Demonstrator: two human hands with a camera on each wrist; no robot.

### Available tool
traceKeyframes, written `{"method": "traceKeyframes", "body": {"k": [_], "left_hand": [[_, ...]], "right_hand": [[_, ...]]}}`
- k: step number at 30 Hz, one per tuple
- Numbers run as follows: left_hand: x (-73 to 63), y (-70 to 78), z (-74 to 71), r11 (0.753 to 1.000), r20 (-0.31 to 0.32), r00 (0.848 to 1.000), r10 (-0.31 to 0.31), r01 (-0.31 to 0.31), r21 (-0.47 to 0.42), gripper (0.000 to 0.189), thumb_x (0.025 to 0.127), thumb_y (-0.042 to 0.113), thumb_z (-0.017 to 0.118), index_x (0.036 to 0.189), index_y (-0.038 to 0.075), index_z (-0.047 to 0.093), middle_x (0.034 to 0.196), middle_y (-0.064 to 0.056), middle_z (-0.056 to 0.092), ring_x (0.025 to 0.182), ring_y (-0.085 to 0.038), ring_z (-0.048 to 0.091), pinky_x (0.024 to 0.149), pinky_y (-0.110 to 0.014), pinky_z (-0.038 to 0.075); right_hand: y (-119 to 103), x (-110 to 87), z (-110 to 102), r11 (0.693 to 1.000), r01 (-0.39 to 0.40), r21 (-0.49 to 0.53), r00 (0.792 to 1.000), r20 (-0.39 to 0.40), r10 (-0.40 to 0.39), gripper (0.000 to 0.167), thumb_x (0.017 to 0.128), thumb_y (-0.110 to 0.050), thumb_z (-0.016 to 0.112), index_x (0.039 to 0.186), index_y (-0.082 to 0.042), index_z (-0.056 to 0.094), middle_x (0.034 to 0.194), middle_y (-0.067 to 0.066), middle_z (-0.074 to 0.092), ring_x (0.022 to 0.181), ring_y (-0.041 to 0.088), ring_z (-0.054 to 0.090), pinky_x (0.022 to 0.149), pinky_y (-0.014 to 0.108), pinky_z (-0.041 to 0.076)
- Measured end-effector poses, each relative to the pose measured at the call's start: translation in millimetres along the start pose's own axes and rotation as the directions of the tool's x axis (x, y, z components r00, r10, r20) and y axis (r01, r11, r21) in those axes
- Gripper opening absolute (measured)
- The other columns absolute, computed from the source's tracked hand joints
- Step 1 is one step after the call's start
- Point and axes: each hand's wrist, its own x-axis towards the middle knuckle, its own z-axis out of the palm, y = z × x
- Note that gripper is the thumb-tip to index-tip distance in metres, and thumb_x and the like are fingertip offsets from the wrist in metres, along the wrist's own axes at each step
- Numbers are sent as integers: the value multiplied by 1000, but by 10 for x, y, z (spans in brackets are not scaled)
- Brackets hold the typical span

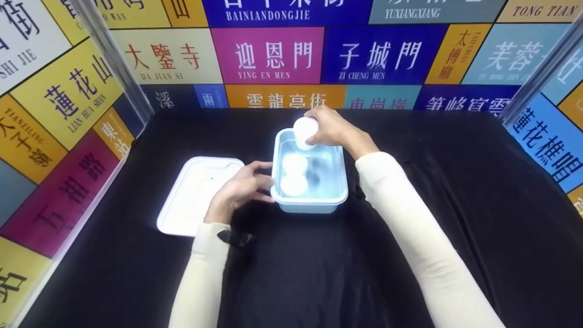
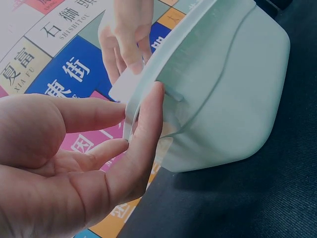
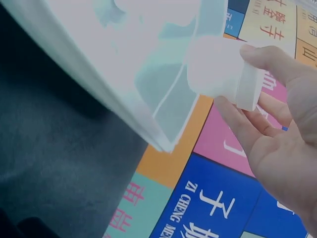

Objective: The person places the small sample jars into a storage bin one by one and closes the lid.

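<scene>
A pale blue-green plastic container (image 1: 310, 207) stands uncovered on the black cloth. My left hand (image 1: 241, 187) holds its left rim, with finger and thumb at the lip in the left wrist view. Above the container's far left corner my right hand (image 1: 334, 127) grips a small white cylindrical jar (image 1: 305, 130) between thumb and fingers. The right wrist view shows this jar (image 3: 215, 69) with a wider band near the fingers; glare hides its details. Two similar white round pieces (image 1: 294, 184) lie inside, along the container's left side, washed out by bright light.
A white lid (image 1: 186, 196) lies flat on the black cloth (image 1: 291, 269), left of the container and partly behind my left hand. Upright colourful panels (image 1: 273, 54) with printed characters enclose the back and sides. Transparent posts (image 1: 118, 64) stand at the back corners.
</scene>
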Motion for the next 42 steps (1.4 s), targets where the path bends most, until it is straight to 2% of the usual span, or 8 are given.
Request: {"method": "traceKeyframes", "body": {"k": [8, 15, 30, 35, 42], "left_hand": [[21, 39, 10, 1000, -3, 1000, -2, 2, 2, 59, 94, -3, 58, 147, 3, 35, 105, -20, 60, 89, -25, 66, 76, -41, 67], [7, 35, 5, 1000, -12, 1000, -12, 12, 29, 59, 94, -2, 57, 148, 5, 36, 113, -23, 61, 93, -26, 68, 77, -42, 67], [4, 13, -2, 1000, -3, 1000, -15, 15, 12, 58, 94, -2, 57, 148, 4, 36, 114, -23, 62, 93, -26, 68, 77, -41, 67], [1, 11, 0, 1000, -7, 1000, -16, 16, -1, 58, 94, -2, 56, 148, 4, 36, 115, -23, 62, 95, -27, 68, 76, -40, 67], [-2, 2, -6, 1000, -9, 1000, -5, 5, 1, 59, 93, -4, 56, 149, 3, 35, 112, -21, 62, 90, -24, 67, 73, -39, 67]], "right_hand": [[18, 70, 84, 1000, -21, 7, 1000, -6, 21, 65, 85, -22, 80, 142, -8, 51, 141, 16, 47, 127, 30, 45, 121, 47, 37], [32, 106, 155, 1000, -22, -9, 999, 49, 22, 64, 85, -16, 78, 142, -7, 51, 138, 17, 50, 124, 31, 47, 117, 47, 42], [-57, 159, 252, 991, -112, -77, 980, 159, 123, 63, 86, -9, 74, 145, -18, 51, 148, 11, 47, 128, 28, 46, 119, 52, 40], [-82, 179, 288, 989, -108, -102, 978, 165, 124, 65, 86, -6, 74, 145, -15, 50, 149, 13, 45, 128, 28, 45, 120, 51, 39], [-139, 201, 326, 976, -164, -145, 972, 144, 185, 64, 84, -6, 75, 142, -13, 50, 144, 12, 46, 122, 29, 47, 112, 54, 46]]}}
